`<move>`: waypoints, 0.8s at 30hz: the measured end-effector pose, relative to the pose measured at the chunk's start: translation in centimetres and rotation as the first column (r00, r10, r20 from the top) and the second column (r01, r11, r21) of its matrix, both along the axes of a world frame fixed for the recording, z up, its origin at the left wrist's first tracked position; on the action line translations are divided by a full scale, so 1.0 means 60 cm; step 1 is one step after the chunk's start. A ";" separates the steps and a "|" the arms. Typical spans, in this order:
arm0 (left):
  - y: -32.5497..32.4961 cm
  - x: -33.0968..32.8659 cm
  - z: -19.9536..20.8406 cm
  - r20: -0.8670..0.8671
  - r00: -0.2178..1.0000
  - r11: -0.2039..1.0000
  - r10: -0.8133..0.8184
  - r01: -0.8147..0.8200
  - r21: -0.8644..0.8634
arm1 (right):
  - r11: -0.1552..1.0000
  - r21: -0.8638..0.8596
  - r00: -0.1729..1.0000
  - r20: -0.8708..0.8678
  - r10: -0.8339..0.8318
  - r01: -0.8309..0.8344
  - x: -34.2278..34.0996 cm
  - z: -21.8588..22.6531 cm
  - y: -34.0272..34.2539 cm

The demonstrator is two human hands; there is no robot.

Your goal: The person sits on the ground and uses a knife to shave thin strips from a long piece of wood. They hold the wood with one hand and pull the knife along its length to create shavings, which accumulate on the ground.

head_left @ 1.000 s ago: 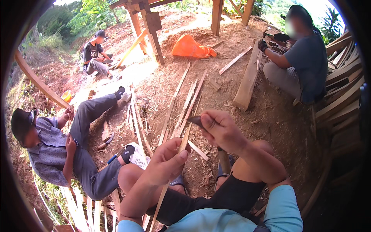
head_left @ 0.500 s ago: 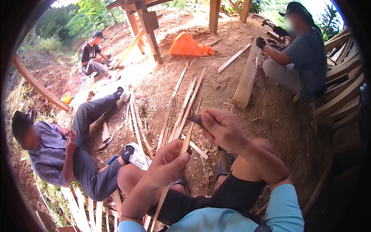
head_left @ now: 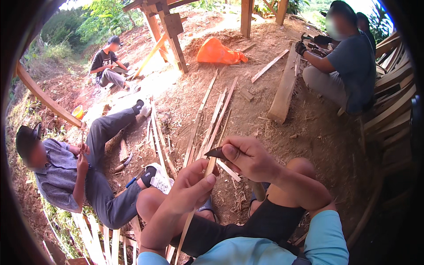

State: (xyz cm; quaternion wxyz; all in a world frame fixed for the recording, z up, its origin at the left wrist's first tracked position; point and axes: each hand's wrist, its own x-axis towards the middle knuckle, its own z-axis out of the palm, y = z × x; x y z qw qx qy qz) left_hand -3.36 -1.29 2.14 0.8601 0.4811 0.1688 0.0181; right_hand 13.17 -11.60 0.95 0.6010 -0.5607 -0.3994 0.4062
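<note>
My left hand [head_left: 191, 189] grips a thin bamboo strip [head_left: 206, 173] that runs from near my lap up toward the dirt. My right hand [head_left: 249, 157] holds a small dark knife [head_left: 216, 153], its blade resting against the strip just above my left thumb. Both hands hover over my bare knees. I sit on the ground in black shorts and a light blue shirt.
Several split bamboo strips [head_left: 212, 119] lie on the dirt ahead. A person in grey [head_left: 75, 176] sits at my left working a strip. Another person [head_left: 344, 66] sits at the right by a thick plank [head_left: 285, 86]. An orange bag [head_left: 218, 52] and wooden posts [head_left: 170, 35] stand farther off.
My hands and the strip have stayed close together, with the knife sliding slightly along the strip. The view has shifted a little.
</note>
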 end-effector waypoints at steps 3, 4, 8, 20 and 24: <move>0.003 0.003 -0.010 0.022 1.000 1.000 0.015 -0.015 0.021 | 0.999 0.012 0.999 -0.005 -0.049 0.050 0.014 0.001 0.004; 0.003 0.000 -0.010 0.018 1.000 1.000 0.002 -0.002 0.011 | 0.998 0.022 0.999 -0.007 -0.051 0.051 0.008 0.001 0.003; 0.002 0.002 -0.008 0.037 0.999 1.000 -0.009 0.009 0.005 | 0.999 0.014 0.999 0.015 -0.044 0.044 0.015 0.008 0.003; 0.000 -0.002 -0.004 0.028 1.000 1.000 -0.010 0.010 0.005 | 0.993 0.019 0.987 -0.118 -0.112 0.115 0.022 0.011 0.006; -0.001 -0.005 -0.012 0.008 1.000 1.000 -0.022 0.022 0.011 | 0.997 0.027 0.997 -0.038 -0.066 0.068 0.003 0.010 0.003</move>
